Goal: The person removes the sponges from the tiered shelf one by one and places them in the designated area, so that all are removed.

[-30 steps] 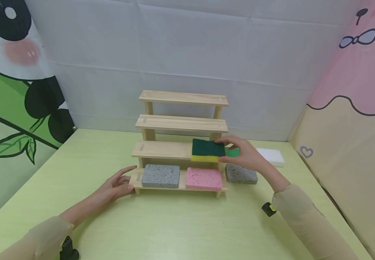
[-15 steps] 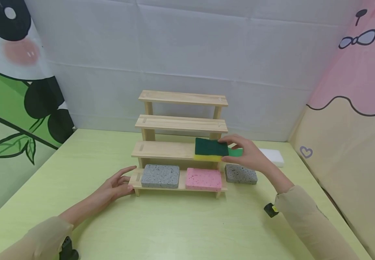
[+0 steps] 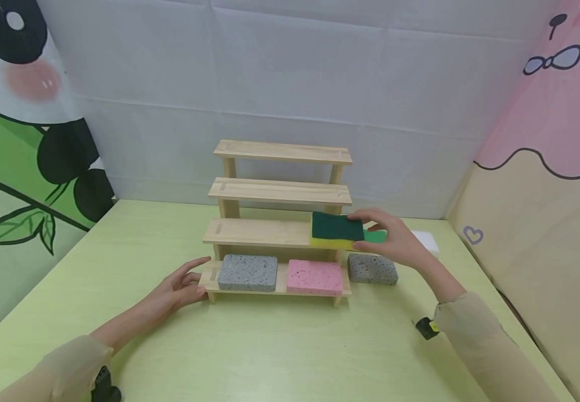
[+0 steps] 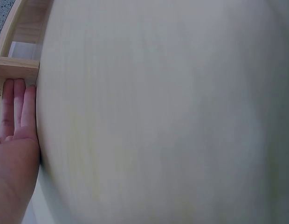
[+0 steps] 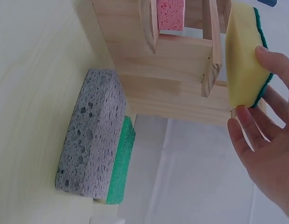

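My right hand (image 3: 390, 237) pinches a yellow sponge with a dark green scouring side (image 3: 337, 225) by its right end, thumb on one face and fingers on the other. That sponge lies level, green side up, over the right end of the second shelf from the bottom of a wooden step rack (image 3: 254, 230). In the right wrist view, its yellow body (image 5: 242, 60) is beside the shelf's end. My left hand (image 3: 174, 290) touches the left end of the bottom shelf, straight fingers (image 4: 29, 109) against the rack's leg. A grey sponge (image 3: 247, 272) and a pink sponge (image 3: 315, 277) rest on the bottom shelf.
On the table right of the rack lies a speckled grey sponge (image 3: 372, 269), with a bright green sponge (image 3: 376, 236) behind it. A white block (image 3: 426, 243) sits farther right, partly behind my right hand. A white cloth wall (image 3: 279, 72) stands behind the rack.
My right hand has moved right with the yellow and green sponge, from over the shelf toward its right end. My left hand stays at the rack.
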A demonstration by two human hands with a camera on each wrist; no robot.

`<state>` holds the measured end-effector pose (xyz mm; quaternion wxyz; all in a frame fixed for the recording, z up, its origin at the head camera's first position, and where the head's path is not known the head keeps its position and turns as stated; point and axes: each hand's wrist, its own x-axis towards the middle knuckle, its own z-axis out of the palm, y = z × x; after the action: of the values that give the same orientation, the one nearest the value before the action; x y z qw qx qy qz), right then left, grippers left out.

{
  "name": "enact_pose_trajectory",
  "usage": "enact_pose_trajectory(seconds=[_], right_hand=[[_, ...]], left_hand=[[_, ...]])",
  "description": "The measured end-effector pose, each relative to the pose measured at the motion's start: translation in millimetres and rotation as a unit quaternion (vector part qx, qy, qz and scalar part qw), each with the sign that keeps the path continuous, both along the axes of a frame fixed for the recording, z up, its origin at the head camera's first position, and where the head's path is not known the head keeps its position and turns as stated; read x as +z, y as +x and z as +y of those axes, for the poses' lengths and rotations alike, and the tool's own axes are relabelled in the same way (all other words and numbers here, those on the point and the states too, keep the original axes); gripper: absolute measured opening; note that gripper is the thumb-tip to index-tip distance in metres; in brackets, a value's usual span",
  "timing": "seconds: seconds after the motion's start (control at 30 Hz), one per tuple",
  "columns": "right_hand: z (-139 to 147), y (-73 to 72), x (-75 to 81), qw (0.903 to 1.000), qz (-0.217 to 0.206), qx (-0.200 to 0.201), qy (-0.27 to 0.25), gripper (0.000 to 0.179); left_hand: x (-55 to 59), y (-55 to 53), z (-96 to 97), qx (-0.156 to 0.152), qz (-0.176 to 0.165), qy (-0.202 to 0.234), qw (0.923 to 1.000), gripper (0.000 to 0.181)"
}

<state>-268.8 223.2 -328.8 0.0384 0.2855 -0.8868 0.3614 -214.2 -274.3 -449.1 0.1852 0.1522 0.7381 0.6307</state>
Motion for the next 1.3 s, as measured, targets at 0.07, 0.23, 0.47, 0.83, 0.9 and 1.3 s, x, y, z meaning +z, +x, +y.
enact_pose_trajectory(seconds=[0.07,0.23,0.47,0.83,0.9,1.3], right_hand=[[3,0.2,-1.0,1.0000,0.002,-0.001,-0.001,0.056],[11,0.3,-3.4,0.9999,0.009,-0.004,-0.001,0.055],[25,2.7,-6.2,0.9996,0.027,-0.006,-0.007,0.054],[49,5.8,-9.4,0.9991,0.033,-0.022,-0.011,0.054],[53,6.8,-10.3,0.9989,0.037,-0.024,-0.014,0.054],[76,14.3,-18.2,0.9979,0.039,-0.049,-0.019,0.055]], left_hand=[[0.0,0.0,0.0,0.000,0.000,0.000,1.0000,0.066],[1.5,0.7,0.7,0.004,-0.003,-0.001,1.0000,0.067],[4.3,3.0,1.2,0.008,-0.004,-0.014,0.9999,0.067],[5.7,3.6,1.0,0.006,0.000,-0.019,0.9998,0.066],[6.1,3.7,1.0,0.006,0.000,-0.021,0.9998,0.066],[5.8,3.6,1.3,0.005,0.000,-0.019,0.9998,0.066]])
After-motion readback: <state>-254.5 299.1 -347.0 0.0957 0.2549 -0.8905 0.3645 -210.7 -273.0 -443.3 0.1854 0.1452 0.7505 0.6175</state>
